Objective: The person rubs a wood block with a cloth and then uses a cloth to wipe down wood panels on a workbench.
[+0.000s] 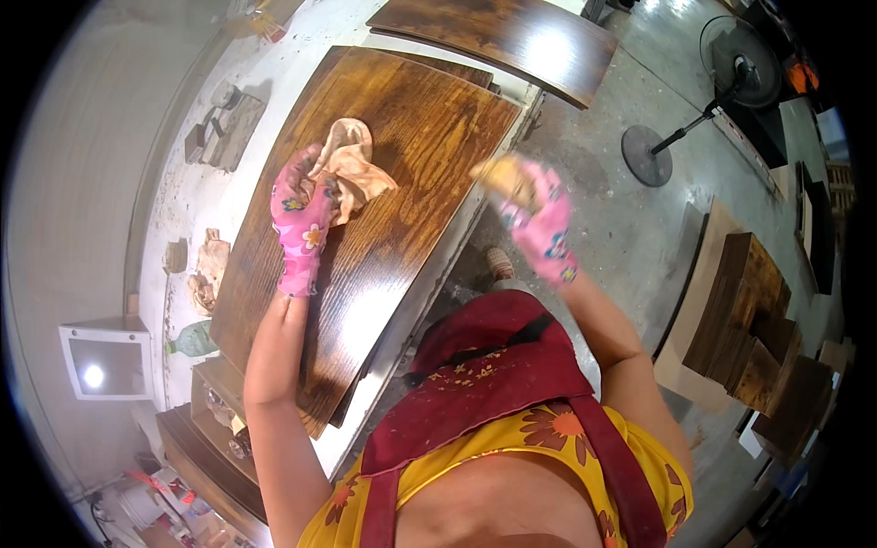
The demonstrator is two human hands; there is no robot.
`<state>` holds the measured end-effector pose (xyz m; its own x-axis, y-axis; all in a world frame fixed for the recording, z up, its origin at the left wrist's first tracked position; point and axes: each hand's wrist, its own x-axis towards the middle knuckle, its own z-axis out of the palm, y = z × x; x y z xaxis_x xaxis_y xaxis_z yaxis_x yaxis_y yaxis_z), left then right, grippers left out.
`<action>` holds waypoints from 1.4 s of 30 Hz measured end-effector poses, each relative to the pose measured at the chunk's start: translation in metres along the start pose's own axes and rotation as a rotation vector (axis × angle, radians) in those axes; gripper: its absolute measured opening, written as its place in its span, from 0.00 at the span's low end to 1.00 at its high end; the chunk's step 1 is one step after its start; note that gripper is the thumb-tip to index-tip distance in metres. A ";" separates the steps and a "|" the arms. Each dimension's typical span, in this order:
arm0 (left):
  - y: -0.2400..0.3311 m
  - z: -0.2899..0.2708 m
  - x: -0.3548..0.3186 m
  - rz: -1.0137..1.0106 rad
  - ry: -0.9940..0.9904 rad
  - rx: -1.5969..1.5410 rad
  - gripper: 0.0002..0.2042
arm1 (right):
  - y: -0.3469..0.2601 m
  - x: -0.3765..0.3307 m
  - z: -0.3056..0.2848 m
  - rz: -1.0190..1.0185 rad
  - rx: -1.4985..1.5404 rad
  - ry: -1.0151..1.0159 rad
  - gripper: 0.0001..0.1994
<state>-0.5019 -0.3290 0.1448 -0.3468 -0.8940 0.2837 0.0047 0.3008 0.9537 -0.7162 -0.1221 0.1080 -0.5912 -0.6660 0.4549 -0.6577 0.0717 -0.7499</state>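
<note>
A glossy brown wooden board (429,119) with dark grain lies on the white table before me. Over its left part, my left hand (304,205), in a pink flowered glove, is closed on a crumpled peach-coloured cloth (358,173). My right hand (541,215), gloved the same way, is off the board's right edge, above the floor. Its fingers are closed around a tan, rounded pad-like thing (505,179), blurred by motion, so its exact kind is unclear.
Another brown board (512,41) lies at the far end. Along the left are a stained rag (212,265), a green bottle (194,339) and small dark blocks (228,132). A pedestal fan (647,155) and stacked wooden boards (731,310) stand on the floor at right.
</note>
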 end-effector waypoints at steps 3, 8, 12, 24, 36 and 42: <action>0.007 -0.004 0.001 0.246 -0.136 0.152 0.24 | -0.024 -0.027 -0.004 -0.141 0.078 -0.165 0.27; 0.010 -0.012 0.002 0.280 -0.228 0.454 0.19 | 0.006 0.024 -0.013 0.046 0.041 0.108 0.21; 0.015 -0.004 0.004 0.399 -0.242 0.825 0.15 | 0.062 0.074 -0.013 -0.042 -0.156 0.224 0.22; 0.001 -0.024 -0.004 0.517 -0.144 0.856 0.15 | -0.097 -0.127 0.042 -0.523 0.117 -0.403 0.27; 0.034 -0.120 -0.071 0.769 -0.206 0.887 0.09 | -0.078 -0.131 0.044 -0.480 -0.094 -0.184 0.26; 0.045 -0.123 -0.072 0.754 -0.276 0.811 0.07 | -0.144 -0.189 0.073 -0.756 0.097 -0.333 0.23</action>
<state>-0.3611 -0.2923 0.1795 -0.7073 -0.3215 0.6296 -0.2734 0.9457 0.1758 -0.4751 -0.0609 0.0949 0.1729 -0.6950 0.6979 -0.7701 -0.5371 -0.3441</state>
